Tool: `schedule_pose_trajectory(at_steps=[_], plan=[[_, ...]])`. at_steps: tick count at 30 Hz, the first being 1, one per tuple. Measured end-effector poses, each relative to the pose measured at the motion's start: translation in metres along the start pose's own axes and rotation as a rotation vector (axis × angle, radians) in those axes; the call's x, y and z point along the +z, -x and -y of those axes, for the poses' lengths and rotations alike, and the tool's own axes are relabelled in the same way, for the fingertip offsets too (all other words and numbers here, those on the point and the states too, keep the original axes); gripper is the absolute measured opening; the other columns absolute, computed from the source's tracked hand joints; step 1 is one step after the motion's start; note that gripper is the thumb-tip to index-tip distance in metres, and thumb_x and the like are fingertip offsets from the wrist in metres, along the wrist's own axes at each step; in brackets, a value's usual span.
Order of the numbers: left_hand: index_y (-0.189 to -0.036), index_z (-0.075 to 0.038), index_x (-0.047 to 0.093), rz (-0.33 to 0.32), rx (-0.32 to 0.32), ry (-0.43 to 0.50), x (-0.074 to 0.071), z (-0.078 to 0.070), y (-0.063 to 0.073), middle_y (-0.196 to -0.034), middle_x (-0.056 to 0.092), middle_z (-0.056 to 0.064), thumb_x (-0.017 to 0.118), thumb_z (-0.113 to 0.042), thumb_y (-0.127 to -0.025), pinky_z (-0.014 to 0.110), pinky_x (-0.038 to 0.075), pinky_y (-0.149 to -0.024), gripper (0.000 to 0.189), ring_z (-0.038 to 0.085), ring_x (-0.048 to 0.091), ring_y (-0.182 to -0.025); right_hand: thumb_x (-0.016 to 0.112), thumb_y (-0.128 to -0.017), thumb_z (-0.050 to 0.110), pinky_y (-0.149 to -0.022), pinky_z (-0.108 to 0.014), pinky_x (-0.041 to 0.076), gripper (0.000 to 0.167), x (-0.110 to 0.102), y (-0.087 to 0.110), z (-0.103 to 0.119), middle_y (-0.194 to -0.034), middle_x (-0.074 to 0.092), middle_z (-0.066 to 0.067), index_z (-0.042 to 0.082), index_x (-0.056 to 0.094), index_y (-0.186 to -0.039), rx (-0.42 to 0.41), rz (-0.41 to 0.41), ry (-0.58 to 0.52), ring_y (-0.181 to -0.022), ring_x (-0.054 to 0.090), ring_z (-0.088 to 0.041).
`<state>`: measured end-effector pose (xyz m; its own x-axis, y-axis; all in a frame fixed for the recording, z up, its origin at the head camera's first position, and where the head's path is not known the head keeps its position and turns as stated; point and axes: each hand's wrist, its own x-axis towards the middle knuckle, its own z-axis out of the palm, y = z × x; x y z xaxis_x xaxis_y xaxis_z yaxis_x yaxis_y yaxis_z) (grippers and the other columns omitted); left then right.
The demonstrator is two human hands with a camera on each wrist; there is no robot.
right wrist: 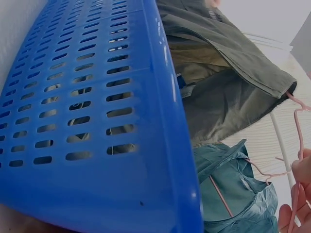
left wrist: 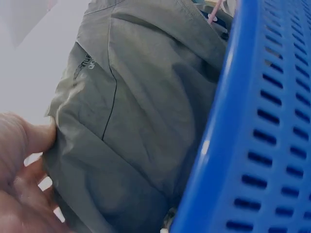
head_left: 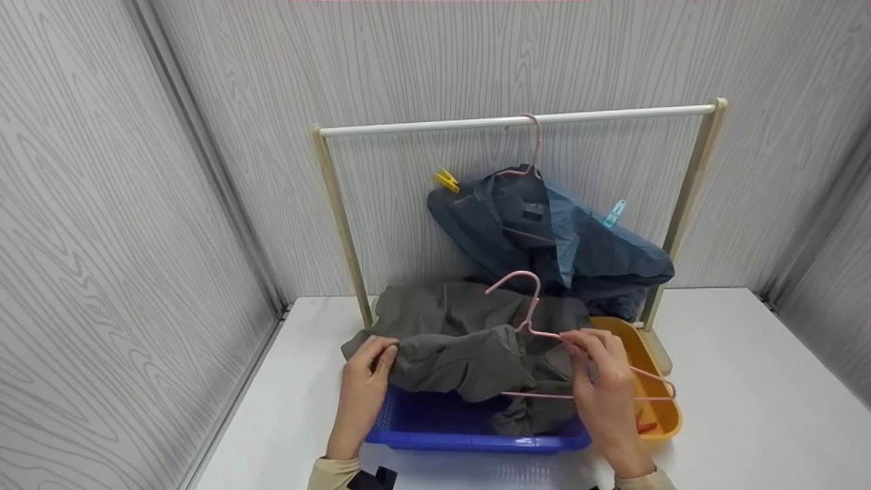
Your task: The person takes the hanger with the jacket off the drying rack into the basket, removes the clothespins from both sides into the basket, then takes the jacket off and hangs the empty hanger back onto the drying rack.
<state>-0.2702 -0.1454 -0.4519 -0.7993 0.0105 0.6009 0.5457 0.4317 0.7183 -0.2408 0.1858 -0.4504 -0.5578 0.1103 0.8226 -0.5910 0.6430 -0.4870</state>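
A dark grey-green jacket (head_left: 469,364) lies bunched over the blue basket (head_left: 476,442). My left hand (head_left: 363,384) pinches its left edge between thumb and fingers; the left wrist view shows printed lettering on the cloth near that thumb. In my right hand (head_left: 602,391) is a pink wire hanger (head_left: 533,306), gripped along its upper bar with the hook pointing up. The hanger's left part goes in under the jacket's cloth, while its right end sticks out bare beyond my hand. The right wrist view shows the jacket opening and its lining (right wrist: 214,104).
Behind stands a rack with a white rail (head_left: 422,126). A blue jacket (head_left: 592,238) hangs there on another pink hanger, with a yellow clip (head_left: 447,180) and a light-blue clip (head_left: 614,213). An orange-yellow basket (head_left: 670,415) holding a red item sits at the right.
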Motion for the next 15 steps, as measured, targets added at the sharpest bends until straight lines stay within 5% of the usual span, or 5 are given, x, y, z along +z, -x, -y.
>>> schedule_pose_trajectory(at_steps=[5,15], plan=[[-0.105,-0.012,0.069,-0.080,0.005,-0.119,-0.002,0.000,0.001,-0.093,0.065,-0.004,0.058,-0.011,-0.100,0.030,0.047,-0.069,0.012,0.012,0.057,-0.078,0.066,-0.087,-0.011,-0.090,-0.012,0.039,0.030,-0.002,0.000,-0.001,-0.107,0.060,-0.002,0.009,0.069,-0.109,0.019,0.012,0.015,-0.101,0.051,-0.017],[-0.101,-0.004,0.068,-0.217,-0.083,-0.332,-0.006,0.012,0.003,-0.090,0.068,0.009,0.061,0.002,-0.095,0.039,0.049,-0.066,0.012,0.021,0.063,-0.076,0.066,-0.087,-0.012,-0.085,-0.013,0.041,0.026,-0.010,-0.006,-0.003,-0.106,0.060,-0.007,0.004,0.069,-0.108,0.026,-0.029,0.004,-0.098,0.052,-0.017]])
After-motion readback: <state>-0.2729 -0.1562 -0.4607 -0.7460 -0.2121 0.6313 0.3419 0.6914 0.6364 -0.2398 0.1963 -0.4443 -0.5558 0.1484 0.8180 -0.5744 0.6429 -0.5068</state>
